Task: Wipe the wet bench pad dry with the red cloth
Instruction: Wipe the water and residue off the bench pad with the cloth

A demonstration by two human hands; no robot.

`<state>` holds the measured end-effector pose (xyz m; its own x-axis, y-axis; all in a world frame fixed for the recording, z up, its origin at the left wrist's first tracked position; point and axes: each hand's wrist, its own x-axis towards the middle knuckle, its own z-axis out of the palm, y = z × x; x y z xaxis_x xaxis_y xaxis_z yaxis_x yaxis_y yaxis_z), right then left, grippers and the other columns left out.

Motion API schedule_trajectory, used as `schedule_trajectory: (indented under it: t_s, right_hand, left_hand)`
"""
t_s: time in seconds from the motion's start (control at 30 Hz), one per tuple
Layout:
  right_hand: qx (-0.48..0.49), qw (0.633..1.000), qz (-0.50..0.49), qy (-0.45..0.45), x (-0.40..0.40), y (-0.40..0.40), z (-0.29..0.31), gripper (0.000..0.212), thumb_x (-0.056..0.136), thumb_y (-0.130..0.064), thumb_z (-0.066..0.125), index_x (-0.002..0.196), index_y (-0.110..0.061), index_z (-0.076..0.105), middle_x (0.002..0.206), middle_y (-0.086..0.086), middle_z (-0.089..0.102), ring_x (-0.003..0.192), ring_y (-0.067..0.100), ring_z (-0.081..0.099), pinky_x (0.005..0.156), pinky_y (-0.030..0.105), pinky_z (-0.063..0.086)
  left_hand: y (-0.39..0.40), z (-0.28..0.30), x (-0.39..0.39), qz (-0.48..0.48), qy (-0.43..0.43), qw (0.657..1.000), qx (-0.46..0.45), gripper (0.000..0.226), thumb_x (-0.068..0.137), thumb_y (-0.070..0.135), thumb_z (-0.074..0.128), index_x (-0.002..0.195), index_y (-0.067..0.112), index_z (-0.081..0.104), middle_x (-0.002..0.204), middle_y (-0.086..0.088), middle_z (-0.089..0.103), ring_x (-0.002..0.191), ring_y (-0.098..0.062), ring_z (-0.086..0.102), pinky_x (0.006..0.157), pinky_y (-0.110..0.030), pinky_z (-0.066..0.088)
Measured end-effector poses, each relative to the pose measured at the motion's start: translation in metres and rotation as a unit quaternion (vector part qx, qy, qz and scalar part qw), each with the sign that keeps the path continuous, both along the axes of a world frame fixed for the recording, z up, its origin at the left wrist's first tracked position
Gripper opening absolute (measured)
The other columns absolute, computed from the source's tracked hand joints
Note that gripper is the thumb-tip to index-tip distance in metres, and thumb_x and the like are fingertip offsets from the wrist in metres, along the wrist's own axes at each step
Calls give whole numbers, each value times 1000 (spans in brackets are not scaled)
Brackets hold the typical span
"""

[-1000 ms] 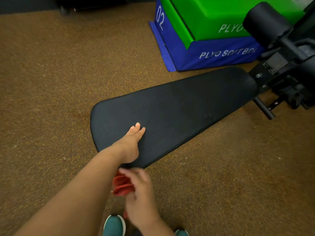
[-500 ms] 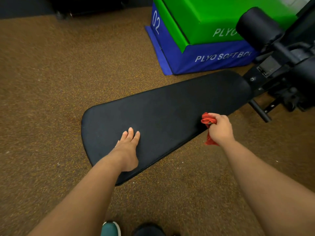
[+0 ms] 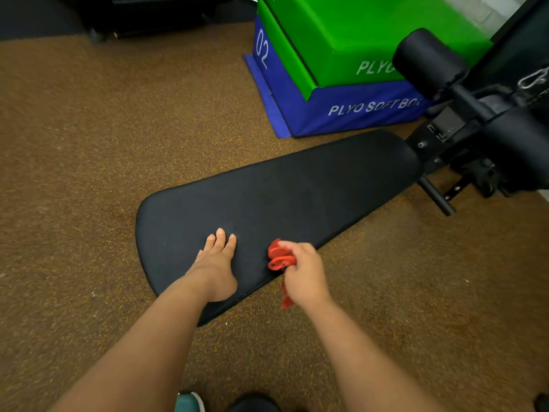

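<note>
The long black padded bench pad (image 3: 297,191) is a flat, tapered panel with rounded corners, lying diagonally over the brown speckled floor, its wide end near the viewer at the left and its narrow end at the upper right. Its matte surface shows no wet patches that can be made out. The bunched red cloth (image 3: 279,260) lies against the pad's near edge toward the wide end, with one loose tail hanging below that edge.

We see the left hand (image 3: 218,263) flat on the bench pad (image 3: 297,188); the right hand (image 3: 303,272) grips the red cloth (image 3: 279,258) against its near edge.
</note>
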<state>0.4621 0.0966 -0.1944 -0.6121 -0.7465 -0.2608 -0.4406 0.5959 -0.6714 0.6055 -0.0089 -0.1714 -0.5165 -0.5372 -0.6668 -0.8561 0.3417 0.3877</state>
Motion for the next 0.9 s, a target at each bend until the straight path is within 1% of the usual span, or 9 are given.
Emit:
schedule_trajectory:
  t_s: [0.2,0.33,0.43,0.57,0.67,0.73,0.77,0.83,0.9]
  right_hand:
    - [36,999,20,-21,65,7,4,57,88,5,43,130,-32,53,119,-11,46,116,8,42,106,25,37]
    - [42,996,67,-33,95,8,11,53,88,5,44,127,-28,56,114,-9,47,110,11,43,98,19,38]
    - [57,992,108,-39,113,7,16,42,88,0,44,120,-22,59,116,-4,49,108,16,46,95,25,41]
    - [71,978,169,-102,129,1,16,56,84,-5,46,138,-21,47,137,3,47,125,23,47,107,32,38]
    - [95,964,191,-162,125,-3,22,48,83,-2,47,129,-12,56,131,8,56,120,21,54,102,28,43]
    - [76,965,152,-198,119,-3,28,40,82,3,45,113,-9,67,106,3,65,97,12,62,87,18,47]
    - [58,972,99,-207,114,-6,31,40,81,5,45,107,-13,70,94,-3,63,86,5,61,82,15,47]
    - [9,980,-39,-195,102,-10,33,47,83,4,47,110,-27,69,96,-7,56,87,5,60,88,20,48]
    - [-28,977,-137,-160,89,-14,38,49,87,2,49,122,-29,62,108,-6,54,101,9,57,95,19,42]
  left_hand:
    - [5,11,5,76,71,991,88,63,97,16,30,154,15,4,160,0,-18,148,-16,-17,121,-38,-2]
    - [12,19,10,31,88,992,85,52,102,14,33,151,5,20,161,-12,1,149,-27,2,120,-38,10]
    - [15,17,18,33,89,991,97,50,102,14,29,151,6,21,161,-10,4,149,-25,6,120,-36,12]
    - [15,13,31,112,122,976,143,49,102,17,28,151,17,25,161,4,5,149,-11,2,121,-27,2]
    - [13,10,35,146,132,966,168,49,100,14,34,149,16,29,160,4,11,149,-11,7,121,-25,4]
    - [10,12,33,208,154,946,197,48,98,15,42,146,14,36,158,0,22,147,-13,19,121,-24,10]
    - [7,14,31,253,166,928,217,49,96,18,49,144,13,40,154,-2,31,144,-16,29,120,-26,17]
    - [0,19,26,326,184,895,243,60,88,29,61,142,12,43,145,-7,47,132,-20,46,114,-28,31]
    - [-7,25,19,343,181,887,250,70,86,39,65,144,11,38,143,-6,49,130,-20,48,110,-29,35]
